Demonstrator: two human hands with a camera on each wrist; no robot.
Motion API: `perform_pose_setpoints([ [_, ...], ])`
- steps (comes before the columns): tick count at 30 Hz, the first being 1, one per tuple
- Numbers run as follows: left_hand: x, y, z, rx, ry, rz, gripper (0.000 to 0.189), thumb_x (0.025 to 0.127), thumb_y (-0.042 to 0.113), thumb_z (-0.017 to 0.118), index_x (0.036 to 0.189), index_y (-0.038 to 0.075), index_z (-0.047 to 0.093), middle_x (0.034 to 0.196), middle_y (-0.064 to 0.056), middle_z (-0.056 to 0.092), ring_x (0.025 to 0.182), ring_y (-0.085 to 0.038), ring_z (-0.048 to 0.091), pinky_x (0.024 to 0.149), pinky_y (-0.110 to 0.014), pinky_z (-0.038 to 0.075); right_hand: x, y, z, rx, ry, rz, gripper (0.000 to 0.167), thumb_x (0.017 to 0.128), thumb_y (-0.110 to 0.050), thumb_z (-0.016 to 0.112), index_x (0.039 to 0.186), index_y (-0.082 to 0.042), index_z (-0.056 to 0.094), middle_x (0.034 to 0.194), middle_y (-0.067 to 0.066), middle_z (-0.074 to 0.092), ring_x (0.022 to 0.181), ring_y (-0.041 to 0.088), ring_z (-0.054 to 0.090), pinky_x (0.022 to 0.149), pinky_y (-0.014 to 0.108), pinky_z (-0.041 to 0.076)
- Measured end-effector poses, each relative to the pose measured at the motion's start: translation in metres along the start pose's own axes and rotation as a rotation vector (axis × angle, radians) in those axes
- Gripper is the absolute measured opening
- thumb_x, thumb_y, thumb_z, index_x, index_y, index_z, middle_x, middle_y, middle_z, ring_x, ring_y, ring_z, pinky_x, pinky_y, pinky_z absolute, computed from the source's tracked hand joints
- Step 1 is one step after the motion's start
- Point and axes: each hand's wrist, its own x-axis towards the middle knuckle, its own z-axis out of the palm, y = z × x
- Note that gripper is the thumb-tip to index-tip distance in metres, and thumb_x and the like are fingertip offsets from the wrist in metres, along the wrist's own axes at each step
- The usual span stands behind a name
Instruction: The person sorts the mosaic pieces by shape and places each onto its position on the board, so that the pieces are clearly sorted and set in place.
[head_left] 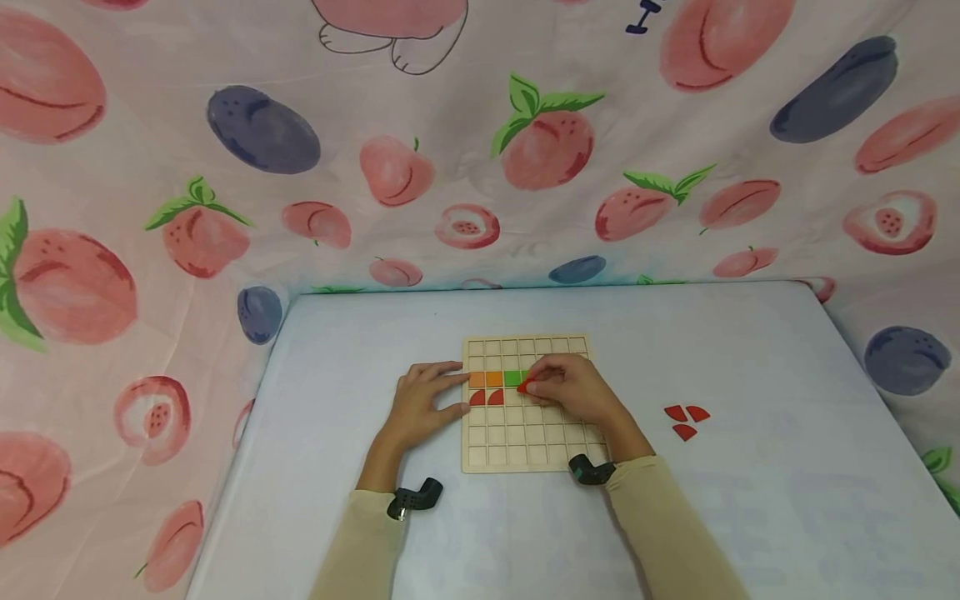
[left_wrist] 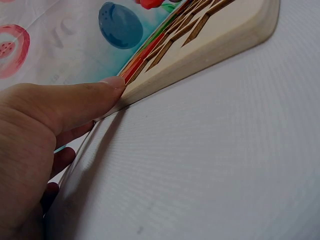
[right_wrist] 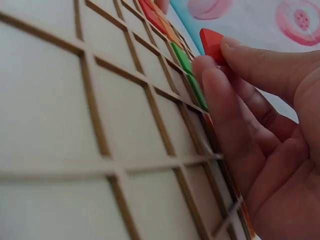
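A square wooden grid board (head_left: 536, 458) lies on the table. My left hand (head_left: 422, 404) is at its left edge, fingers extended; in the left wrist view the thumb (left_wrist: 95, 97) touches the board's rim. Above the grid, my right hand (head_left: 576, 390) pinches a red quarter-circle tile (right_wrist: 212, 44) between thumb and fingers. One row holds orange tiles (head_left: 485, 379) and green tiles (head_left: 512, 378), partly covered by the right hand. In the row below sit two red quarter-circle tiles (head_left: 486, 398), side by side at the left.
Three loose red quarter-circle tiles (head_left: 685, 422) lie on the white table (head_left: 787, 500) to the right of the board. A fruit-print cloth (head_left: 465, 167) hangs behind the table and along its sides.
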Motion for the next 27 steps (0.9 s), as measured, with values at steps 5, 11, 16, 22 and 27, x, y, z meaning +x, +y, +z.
perform_pose_setpoints([
  [5,0.001,0.000,0.001,0.002,-0.010,-0.013,0.052,0.089,0.045,0.076,0.137,0.028,0.067,0.150,0.006,0.056,0.133,-0.022,0.046,0.107,-0.050,0.035,0.004,0.003,0.008,-0.032,0.030,0.005,0.021,0.088,-0.016,0.081,0.104,-0.007,0.071,0.089,0.009,0.073,0.066,0.020,0.068,0.059,0.029,0.056],
  [11,0.001,0.001,0.001,0.005,-0.004,-0.011,0.051,0.088,0.044,0.076,0.136,0.027,0.068,0.149,0.006,0.057,0.132,-0.023,0.047,0.107,-0.051,0.036,0.007,0.003,0.014,-0.098,0.053,0.003,0.013,0.086,-0.020,0.083,0.095,-0.014,0.076,0.084,0.004,0.074,0.062,0.019,0.065,0.058,0.030,0.054],
  [16,0.000,0.001,0.001,0.000,-0.001,-0.011,0.051,0.088,0.043,0.077,0.136,0.027,0.068,0.149,0.006,0.057,0.132,-0.023,0.047,0.107,-0.051,0.035,0.008,0.002,0.015,-0.105,0.049,0.037,0.009,0.088,-0.021,0.082,0.094,-0.015,0.078,0.084,0.003,0.074,0.061,0.020,0.063,0.059,0.033,0.056],
  [22,0.000,0.000,0.000,0.000,-0.008,-0.013,0.051,0.089,0.045,0.076,0.137,0.028,0.067,0.150,0.007,0.056,0.132,-0.022,0.046,0.108,-0.050,0.036,0.011,0.002,0.015,-0.181,0.057,0.056,0.006,0.089,-0.024,0.081,0.091,-0.019,0.078,0.078,0.001,0.071,0.055,0.020,0.061,0.059,0.034,0.052],
  [27,0.001,-0.002,0.001,0.004,0.000,-0.005,0.051,0.089,0.044,0.076,0.136,0.028,0.067,0.149,0.007,0.056,0.132,-0.022,0.047,0.106,-0.049,0.036,0.014,0.002,0.017,-0.221,0.073,0.064,0.005,0.089,-0.026,0.080,0.090,-0.021,0.079,0.075,0.000,0.069,0.052,0.019,0.058,0.059,0.034,0.050],
])
